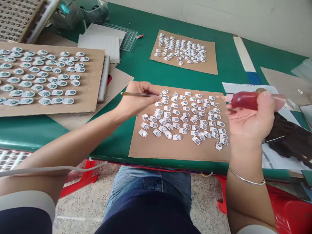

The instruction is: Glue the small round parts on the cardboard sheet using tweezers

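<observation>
My left hand (138,94) is closed round a slim, brownish metallic tool (136,94) that looks like tweezers. Its tip reaches the top left of the small round pieces on white tabs. Those pieces (175,112) lie in loose rows on a cardboard sheet (156,148) before me. In my right hand (253,120) is a squeeze bottle (245,100) of red liquid, held sideways. Its narrow nozzle points left, close to the pieces at the sheet's upper right corner. Some fingers of the right hand are hidden behind the bottle.
Another cardboard sheet (90,100) with similar pieces lies raised at the left, and a smaller sheet (212,65) at the back. A tray (14,19) fills the back left corner. Dark cloth (287,136) and papers lie right. A white cable (60,168) crosses my left arm.
</observation>
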Demonstrator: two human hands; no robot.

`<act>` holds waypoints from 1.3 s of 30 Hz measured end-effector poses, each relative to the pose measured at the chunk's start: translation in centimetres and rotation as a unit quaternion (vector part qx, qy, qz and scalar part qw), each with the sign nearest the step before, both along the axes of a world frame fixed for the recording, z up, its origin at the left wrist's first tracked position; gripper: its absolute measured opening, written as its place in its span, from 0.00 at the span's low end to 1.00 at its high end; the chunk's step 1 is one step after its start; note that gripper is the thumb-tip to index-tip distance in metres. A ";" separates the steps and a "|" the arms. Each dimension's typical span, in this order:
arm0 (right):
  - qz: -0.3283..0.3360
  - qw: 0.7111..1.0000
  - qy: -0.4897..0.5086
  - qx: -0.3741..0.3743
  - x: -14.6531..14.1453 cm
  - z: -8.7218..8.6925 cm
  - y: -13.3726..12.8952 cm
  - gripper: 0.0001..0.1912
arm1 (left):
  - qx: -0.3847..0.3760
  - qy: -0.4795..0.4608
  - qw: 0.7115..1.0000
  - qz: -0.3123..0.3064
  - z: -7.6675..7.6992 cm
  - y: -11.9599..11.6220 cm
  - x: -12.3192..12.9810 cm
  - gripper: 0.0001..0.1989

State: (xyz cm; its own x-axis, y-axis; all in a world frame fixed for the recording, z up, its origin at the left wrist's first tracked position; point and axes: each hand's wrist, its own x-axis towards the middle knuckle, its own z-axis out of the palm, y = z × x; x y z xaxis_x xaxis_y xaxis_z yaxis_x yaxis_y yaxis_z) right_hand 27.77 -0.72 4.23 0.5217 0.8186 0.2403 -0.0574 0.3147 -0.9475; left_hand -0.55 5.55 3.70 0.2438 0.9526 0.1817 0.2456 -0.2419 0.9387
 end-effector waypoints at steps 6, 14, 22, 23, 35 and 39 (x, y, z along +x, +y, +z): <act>0.062 0.997 -0.028 0.044 -0.4 0.7 3.7 0.12 | 0.044 0.030 0.997 -0.058 0.7 0.5 2.6 0.04; 0.105 0.993 -0.048 -0.033 -2.3 -2.2 4.3 0.17 | 0.108 0.168 0.971 -0.132 -3.0 -2.5 4.4 0.04; 0.061 0.993 -0.104 -0.014 -3.5 -3.1 3.1 0.12 | 0.122 0.199 0.948 -0.218 -3.3 -3.1 3.8 0.07; 0.053 0.992 -0.111 -0.013 -3.6 -3.2 3.0 0.12 | 0.126 0.205 0.946 -0.216 -3.3 -3.1 3.8 0.08; 0.059 0.987 -0.148 -0.013 -4.1 -2.9 2.4 0.12 | 0.107 0.214 0.950 -0.198 -3.5 -3.4 4.3 0.08; 0.058 0.988 -0.138 -0.021 -4.1 -3.0 2.4 0.12 | 0.115 0.220 0.947 -0.205 -3.5 -3.4 4.2 0.08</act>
State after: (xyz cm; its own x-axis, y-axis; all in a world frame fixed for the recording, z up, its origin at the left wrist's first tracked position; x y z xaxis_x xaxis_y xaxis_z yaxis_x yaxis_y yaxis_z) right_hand 23.70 1.65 1.21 0.3428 0.8816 0.3245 0.1717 0.2808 -0.9443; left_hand 3.70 2.14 0.20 0.6846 0.7094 0.1674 0.4418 -0.5866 0.6788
